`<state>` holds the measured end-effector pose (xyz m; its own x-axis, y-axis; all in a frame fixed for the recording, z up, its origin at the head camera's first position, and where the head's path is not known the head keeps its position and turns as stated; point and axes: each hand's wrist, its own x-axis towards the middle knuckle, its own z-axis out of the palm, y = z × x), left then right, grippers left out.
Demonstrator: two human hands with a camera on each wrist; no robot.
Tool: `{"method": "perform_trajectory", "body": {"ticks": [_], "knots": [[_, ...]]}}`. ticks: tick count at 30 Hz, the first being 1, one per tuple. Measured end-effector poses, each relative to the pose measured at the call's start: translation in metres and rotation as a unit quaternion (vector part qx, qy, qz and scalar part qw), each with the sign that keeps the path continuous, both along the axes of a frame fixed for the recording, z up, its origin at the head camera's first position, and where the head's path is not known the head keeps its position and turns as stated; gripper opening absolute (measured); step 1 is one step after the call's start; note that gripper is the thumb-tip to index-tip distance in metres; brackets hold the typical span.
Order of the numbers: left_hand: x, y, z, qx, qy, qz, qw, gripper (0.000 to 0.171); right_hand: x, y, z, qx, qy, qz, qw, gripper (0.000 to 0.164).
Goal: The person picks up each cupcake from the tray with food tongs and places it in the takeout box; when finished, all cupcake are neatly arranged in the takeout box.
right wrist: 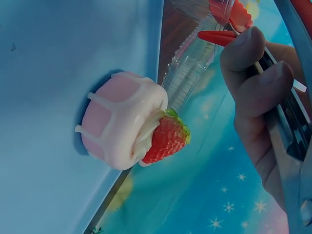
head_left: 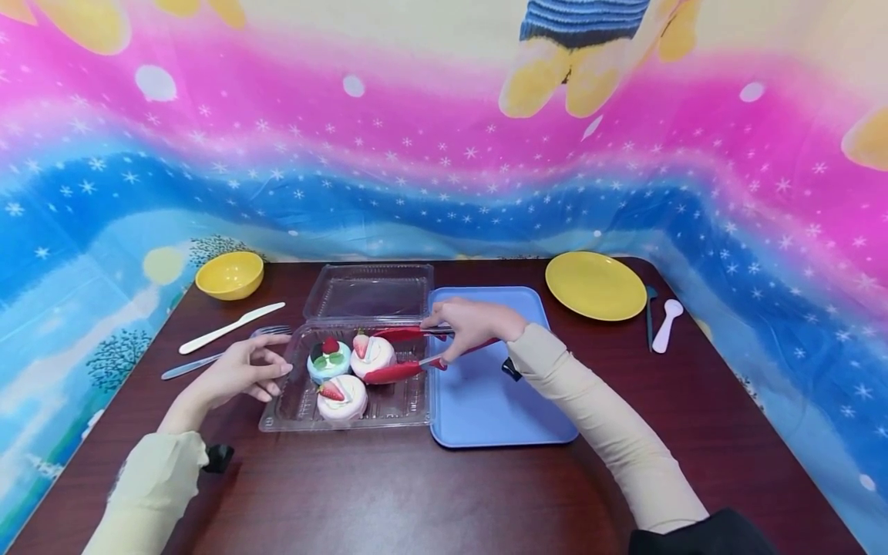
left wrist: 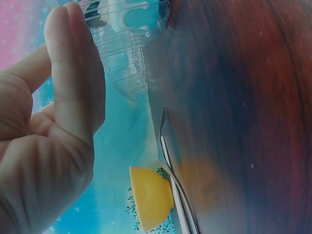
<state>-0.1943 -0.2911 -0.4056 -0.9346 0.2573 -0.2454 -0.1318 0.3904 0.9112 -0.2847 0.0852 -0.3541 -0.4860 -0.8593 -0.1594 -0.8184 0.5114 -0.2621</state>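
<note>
Nearest, two cream-coloured sleeves (head_left: pixel 149 486) reach in over a dark reddish-brown wooden table (head_left: pixel 388 493). The right hand (head_left: pixel 475 324) grips red-tipped silver metal tongs (head_left: pixel 402 371), whose tips stand apart on the near and far sides of a round pink-and-white strawberry-topped cake (head_left: pixel 376 354); whether they press it, I cannot tell. This cake sits in a clear plastic container (head_left: pixel 402 420), with a second strawberry-topped cake (head_left: pixel 344 401) nearer and a round blue-and-white cake with a red berry (head_left: pixel 328 364) to the left. The left hand (head_left: pixel 236 371), fingers loosely bent and holding nothing, hangs just beside the container's left rim; whether it touches is unclear. To the right, a light-blue rectangular tray (head_left: pixel 479 420) bears another pink cake with a strawberry (right wrist: pixel 117 122), shown in the right wrist view. A yellow bowl (head_left: pixel 230 275) is far left, a round yellow plate (head_left: pixel 597 285) far right.
</note>
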Motion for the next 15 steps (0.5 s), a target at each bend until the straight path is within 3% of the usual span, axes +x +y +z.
{"method": "perform_trajectory", "body": {"ticks": [15], "knots": [[-0.001, -0.001, -0.001, -0.008, 0.0, 0.001, 1.0, 0.069, 0.005, -0.011, 0.014, 0.05, 0.011, 0.002, 0.999, 0.066]]}}
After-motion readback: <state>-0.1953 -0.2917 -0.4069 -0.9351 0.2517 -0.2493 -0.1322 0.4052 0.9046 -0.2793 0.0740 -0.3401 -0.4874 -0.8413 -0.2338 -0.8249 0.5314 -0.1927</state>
